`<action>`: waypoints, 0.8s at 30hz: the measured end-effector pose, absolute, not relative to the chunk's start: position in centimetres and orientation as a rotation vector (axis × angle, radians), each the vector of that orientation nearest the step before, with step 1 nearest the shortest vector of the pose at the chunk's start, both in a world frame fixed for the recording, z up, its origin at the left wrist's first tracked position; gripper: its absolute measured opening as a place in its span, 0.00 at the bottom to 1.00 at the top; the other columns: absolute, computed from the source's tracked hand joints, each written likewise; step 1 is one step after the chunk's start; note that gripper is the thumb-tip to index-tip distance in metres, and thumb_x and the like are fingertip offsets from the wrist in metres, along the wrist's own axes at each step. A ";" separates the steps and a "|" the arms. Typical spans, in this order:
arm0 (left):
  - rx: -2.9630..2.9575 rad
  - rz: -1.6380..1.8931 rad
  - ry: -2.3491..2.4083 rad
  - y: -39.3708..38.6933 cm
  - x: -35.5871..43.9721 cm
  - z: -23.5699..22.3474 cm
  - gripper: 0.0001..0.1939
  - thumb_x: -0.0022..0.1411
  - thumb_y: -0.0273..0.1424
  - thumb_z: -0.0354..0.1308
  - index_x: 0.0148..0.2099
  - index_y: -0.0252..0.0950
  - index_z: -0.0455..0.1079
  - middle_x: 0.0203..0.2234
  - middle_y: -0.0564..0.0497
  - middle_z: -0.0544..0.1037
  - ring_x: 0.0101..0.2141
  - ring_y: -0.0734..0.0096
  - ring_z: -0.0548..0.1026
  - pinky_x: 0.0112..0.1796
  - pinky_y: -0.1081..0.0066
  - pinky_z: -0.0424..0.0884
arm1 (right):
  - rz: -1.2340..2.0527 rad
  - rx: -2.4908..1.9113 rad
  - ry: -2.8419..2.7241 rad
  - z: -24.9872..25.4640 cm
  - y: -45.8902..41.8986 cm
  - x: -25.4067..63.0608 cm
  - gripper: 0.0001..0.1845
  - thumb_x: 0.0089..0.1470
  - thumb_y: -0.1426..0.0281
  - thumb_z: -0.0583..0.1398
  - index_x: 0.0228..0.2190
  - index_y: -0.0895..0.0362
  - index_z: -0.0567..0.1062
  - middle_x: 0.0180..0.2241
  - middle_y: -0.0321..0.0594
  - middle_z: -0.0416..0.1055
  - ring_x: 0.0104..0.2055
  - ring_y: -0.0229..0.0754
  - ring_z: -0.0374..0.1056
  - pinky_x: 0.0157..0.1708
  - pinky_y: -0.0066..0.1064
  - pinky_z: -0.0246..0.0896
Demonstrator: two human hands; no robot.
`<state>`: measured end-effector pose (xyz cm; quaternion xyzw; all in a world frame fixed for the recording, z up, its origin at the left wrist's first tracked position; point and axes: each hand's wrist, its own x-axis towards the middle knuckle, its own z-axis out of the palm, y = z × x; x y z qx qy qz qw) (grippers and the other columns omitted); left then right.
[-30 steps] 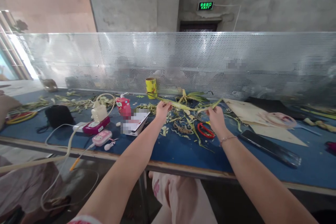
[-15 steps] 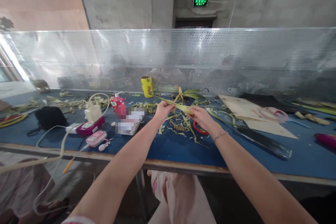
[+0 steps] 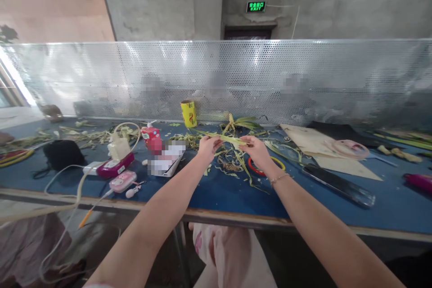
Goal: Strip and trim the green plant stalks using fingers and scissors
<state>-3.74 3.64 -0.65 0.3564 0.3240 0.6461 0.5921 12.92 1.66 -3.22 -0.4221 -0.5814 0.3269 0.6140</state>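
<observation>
Over the middle of the blue table, my left hand (image 3: 209, 146) pinches a long pale-green leafy stalk (image 3: 230, 139). The other end of that stalk is between the closed fingers of my right hand (image 3: 255, 149). It stretches nearly level from hand to hand, and a thin green tip sticks out past my left hand. Below it lies a heap of plant scraps (image 3: 230, 165), with thin peeled strips and small bits. A red ring (image 3: 255, 170), perhaps a tape roll, sits partly hidden under my right hand, with a yellow edge beside it.
Behind stand a yellow printed can-like roll (image 3: 189, 114) and a perforated metal screen (image 3: 189, 67). To the left are a red pump bottle (image 3: 152, 137), a white phone-like device (image 3: 168, 157) and a magenta power block (image 3: 116, 165) with cables. A dark phone (image 3: 338, 184) and cardboard (image 3: 313, 146) lie right.
My right hand has shifted slightly left and my left hand slightly lower, both keeping hold of the stalk. The whole view has tilted up a little.
</observation>
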 end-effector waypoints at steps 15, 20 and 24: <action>1.022 1.520 0.919 3.8 -3.6 -0.6 0.06 0.47 0.18 0.53 0.26 0.32 0.63 0.18 0.53 0.71 0.21 0.76 0.71 0.30 0.69 0.71 | 0.744 -1.029 -1.548 -3.5 1.1 12.6 0.19 0.37 0.65 0.63 0.35 0.58 0.71 0.31 0.39 0.72 0.30 0.38 0.68 0.33 0.33 0.64; 1.092 1.483 0.928 4.4 -3.6 -1.0 0.07 0.46 0.17 0.50 0.27 0.33 0.62 0.19 0.52 0.72 0.22 0.73 0.72 0.33 0.66 0.71 | 0.664 -1.096 -1.599 -3.2 0.9 12.6 0.15 0.40 0.63 0.61 0.32 0.58 0.72 0.33 0.43 0.73 0.32 0.41 0.68 0.34 0.35 0.64; 1.079 1.472 0.905 4.4 -3.5 -1.0 0.07 0.45 0.17 0.51 0.28 0.33 0.62 0.20 0.52 0.72 0.23 0.73 0.72 0.34 0.65 0.72 | 0.622 -1.138 -1.541 -3.1 1.0 12.7 0.15 0.40 0.64 0.60 0.32 0.59 0.73 0.33 0.44 0.74 0.31 0.42 0.69 0.34 0.35 0.64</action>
